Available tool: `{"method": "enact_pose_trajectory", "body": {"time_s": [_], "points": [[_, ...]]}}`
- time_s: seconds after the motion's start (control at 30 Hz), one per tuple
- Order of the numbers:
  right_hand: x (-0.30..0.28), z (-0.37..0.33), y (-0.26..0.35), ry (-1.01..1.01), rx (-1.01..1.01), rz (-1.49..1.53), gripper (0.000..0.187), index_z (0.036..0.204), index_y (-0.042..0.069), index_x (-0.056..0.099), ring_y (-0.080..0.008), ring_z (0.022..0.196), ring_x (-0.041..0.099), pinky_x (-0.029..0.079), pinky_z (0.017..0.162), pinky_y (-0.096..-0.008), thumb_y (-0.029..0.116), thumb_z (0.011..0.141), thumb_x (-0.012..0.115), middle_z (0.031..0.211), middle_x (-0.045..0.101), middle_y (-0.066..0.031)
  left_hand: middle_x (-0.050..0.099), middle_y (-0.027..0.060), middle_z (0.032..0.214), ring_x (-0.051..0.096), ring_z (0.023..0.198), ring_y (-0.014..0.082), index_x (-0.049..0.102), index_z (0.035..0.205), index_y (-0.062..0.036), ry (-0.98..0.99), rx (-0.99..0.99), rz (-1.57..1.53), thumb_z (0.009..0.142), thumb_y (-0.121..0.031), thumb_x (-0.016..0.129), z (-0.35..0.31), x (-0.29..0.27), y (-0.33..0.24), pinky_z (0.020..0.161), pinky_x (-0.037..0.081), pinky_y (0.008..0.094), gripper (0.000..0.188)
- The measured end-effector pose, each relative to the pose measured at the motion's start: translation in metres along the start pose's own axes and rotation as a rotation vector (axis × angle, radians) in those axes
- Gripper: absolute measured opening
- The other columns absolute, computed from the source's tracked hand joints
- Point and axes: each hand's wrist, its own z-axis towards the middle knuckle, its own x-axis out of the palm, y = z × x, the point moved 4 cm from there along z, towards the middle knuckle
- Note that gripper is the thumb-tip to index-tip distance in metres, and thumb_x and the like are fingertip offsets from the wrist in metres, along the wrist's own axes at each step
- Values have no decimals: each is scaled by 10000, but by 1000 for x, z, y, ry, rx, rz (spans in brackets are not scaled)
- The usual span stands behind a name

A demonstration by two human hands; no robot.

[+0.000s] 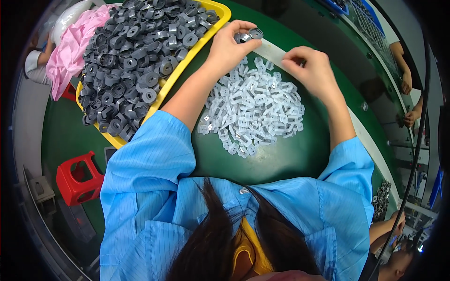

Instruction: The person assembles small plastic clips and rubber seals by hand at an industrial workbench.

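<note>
My left hand [228,47] is closed around one or two dark grey round plastic parts [256,33] beyond the far edge of a pile. One part shows its open ring between thumb and fingers. Below both hands lies a heap of small translucent white plastic clips [258,110] on the green tabletop. My right hand [309,69] hovers at the heap's far right, thumb and fingertips pressed together. Whatever that pinch may contain is hidden. Left of my left forearm, a yellow tray [180,58] is heaped with grey round plastic parts [136,56] of the same look.
A pale strip [363,124] runs along the table's far right side, with a dark green surface beyond it. Co-workers' hands [407,82] appear at the right. Pink cloth [75,47] lies beside the tray; a red stool [80,178] stands at the left.
</note>
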Motion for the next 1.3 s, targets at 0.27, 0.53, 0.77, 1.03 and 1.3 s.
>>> {"method": "enact_pose_trajectory", "body": {"time_s": [0.27,0.53,0.77,1.03,1.3], "points": [[23,27,-5,336,127,116,184,816,-33,686,-170,644,633,507,621,-307,131,758,746,691,664,-99,667,63,938,625,892,144,639,1057,-37,28,20,101,709,-157,770,2,1,-5,807,486,285,391],[9,31,-19,-69,122,654,172,875,7,712,-66,628,550,449,585,-239,172,832,685,703,653,-26,646,46,931,601,838,94,616,1065,-4,5,87,217,749,-90,779,-7,4,-29,766,495,232,366],[19,25,2,-316,-79,424,187,869,5,699,-91,633,552,443,589,-253,186,821,696,667,628,-38,669,95,847,667,775,213,625,976,-22,-41,331,343,706,-116,775,-14,9,-45,715,529,310,323],[16,37,0,-64,-51,530,235,917,12,714,-107,673,597,465,626,-272,232,836,691,748,676,-41,669,84,841,653,760,186,638,989,-33,-24,334,268,711,-107,781,-11,5,-47,703,523,296,322],[25,46,3,212,265,1093,198,1007,-37,664,-94,702,596,488,627,-218,89,857,694,815,657,-41,591,62,1037,581,959,152,635,1040,0,52,543,385,733,-2,783,-8,3,-55,854,474,272,341]]}}
